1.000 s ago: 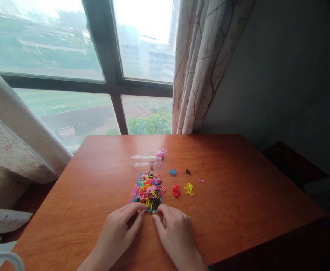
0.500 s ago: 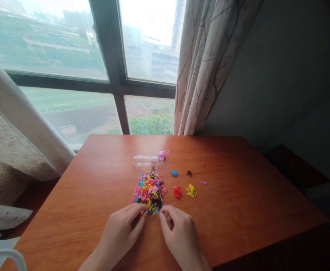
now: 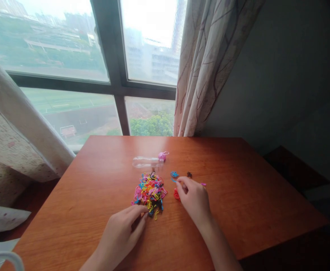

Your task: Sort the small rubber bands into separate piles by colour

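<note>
A heap of small mixed-colour rubber bands lies in the middle of the wooden table. My left hand rests at the heap's near edge, thumb and fingertips drawn together on its bands. My right hand is further out, to the right of the heap, and pinches a small blue band between thumb and forefinger. Just beyond its fingertips lie a little cluster of blue bands and a dark band. Red bands peek out from under the right hand. A single pink band lies beside its knuckles.
A clear plastic bottle lies on its side behind the heap, with its pink cap next to it. Beyond the table are a window and curtains. A dark wall stands to the right and a patterned cushion to the left.
My right hand has left the heap's near edge and moved forward and right with a blue band pinched in it, now covering the yellow bands. My left hand has stayed put.
</note>
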{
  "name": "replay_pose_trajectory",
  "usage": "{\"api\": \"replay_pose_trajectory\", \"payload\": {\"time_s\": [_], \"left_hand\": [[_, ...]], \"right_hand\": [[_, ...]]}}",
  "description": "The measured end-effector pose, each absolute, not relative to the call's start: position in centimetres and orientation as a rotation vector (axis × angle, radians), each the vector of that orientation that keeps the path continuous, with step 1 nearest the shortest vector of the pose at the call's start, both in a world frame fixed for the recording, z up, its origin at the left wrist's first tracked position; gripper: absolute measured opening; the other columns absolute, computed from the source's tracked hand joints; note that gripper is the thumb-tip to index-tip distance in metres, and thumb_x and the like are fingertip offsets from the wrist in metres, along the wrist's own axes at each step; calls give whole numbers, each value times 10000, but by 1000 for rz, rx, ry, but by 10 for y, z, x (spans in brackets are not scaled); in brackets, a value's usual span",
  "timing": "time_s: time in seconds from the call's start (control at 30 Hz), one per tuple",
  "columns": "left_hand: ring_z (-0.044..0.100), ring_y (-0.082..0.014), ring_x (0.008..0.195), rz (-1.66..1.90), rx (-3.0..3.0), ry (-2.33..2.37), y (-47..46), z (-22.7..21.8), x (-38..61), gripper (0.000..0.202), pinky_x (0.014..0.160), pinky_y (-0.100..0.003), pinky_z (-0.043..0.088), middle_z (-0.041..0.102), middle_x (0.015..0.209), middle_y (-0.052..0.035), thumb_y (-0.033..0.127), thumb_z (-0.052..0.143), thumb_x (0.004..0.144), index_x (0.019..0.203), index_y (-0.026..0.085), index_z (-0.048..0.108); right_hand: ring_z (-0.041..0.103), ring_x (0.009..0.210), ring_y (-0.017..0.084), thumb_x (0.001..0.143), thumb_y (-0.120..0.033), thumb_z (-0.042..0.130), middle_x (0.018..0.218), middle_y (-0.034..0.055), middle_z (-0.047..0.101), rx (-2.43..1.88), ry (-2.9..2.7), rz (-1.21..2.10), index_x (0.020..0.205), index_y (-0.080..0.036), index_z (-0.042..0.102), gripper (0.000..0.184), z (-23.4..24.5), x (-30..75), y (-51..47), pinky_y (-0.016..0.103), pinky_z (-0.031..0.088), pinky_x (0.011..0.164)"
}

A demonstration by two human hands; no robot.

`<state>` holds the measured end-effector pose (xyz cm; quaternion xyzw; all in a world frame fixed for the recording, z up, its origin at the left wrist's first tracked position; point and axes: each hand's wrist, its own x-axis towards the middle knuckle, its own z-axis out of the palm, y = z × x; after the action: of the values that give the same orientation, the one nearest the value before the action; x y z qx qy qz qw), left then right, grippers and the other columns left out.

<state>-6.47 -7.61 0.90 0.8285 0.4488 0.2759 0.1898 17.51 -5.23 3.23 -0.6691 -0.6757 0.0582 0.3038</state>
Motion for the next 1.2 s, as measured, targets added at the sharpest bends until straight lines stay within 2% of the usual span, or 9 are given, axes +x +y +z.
{"api": "replay_pose_trajectory", "payload": {"time_s": [0.2, 0.33, 0.5, 0.87, 0.97, 1.2], "left_hand": [[705, -143, 721, 755, 2331, 1248, -76, 9, -65, 180, 647, -209, 520, 741, 843, 7, 199, 477, 912, 947, 251, 646], [704, -143, 717, 757, 2317, 1249, -77, 9, -65, 180, 645, -209, 519, 739, 840, 13, 196, 486, 906, 952, 255, 649], [712, -145, 736, 762, 2308, 1251, -78, 10, -64, 181, 653, -208, 526, 745, 856, 13, 199, 491, 903, 951, 260, 654], [711, -150, 708, 754, 2324, 1271, -76, 12, -63, 189, 645, -213, 534, 751, 847, -2, 203, 483, 905, 973, 253, 652], [695, -145, 666, 743, 2320, 1268, -77, 12, -64, 190, 622, -216, 525, 741, 816, 0, 209, 485, 905, 997, 248, 647], [697, -147, 732, 705, 2317, 1225, -79, 9, -66, 207, 665, -224, 519, 736, 863, 3, 194, 481, 910, 1039, 260, 629]], "right_hand": [[639, 669, 146, 919, -236, 593, 767, 3, 708, -2026, -1942, -30, 886, -251, 692, 106, 35, 178, -19, 240, 303, 556], [642, 648, 155, 901, -229, 620, 751, 5, 711, -2051, -1988, -21, 843, -254, 685, 91, 29, 175, -14, 248, 273, 537], [652, 662, 154, 892, -223, 625, 754, -10, 713, -2025, -1980, -1, 915, -269, 692, 85, 28, 178, -23, 249, 280, 536], [596, 575, 127, 881, -183, 551, 675, -30, 665, -1745, -1903, 210, 802, -238, 650, 138, 13, 160, -79, 243, 305, 554], [581, 561, 128, 891, -175, 528, 658, -25, 647, -1709, -1878, 277, 803, -232, 643, 155, 8, 150, -94, 240, 306, 560], [593, 594, 135, 901, -162, 494, 704, -23, 661, -1622, -1831, 409, 831, -232, 635, 173, -1, 137, -111, 246, 327, 587]]}}
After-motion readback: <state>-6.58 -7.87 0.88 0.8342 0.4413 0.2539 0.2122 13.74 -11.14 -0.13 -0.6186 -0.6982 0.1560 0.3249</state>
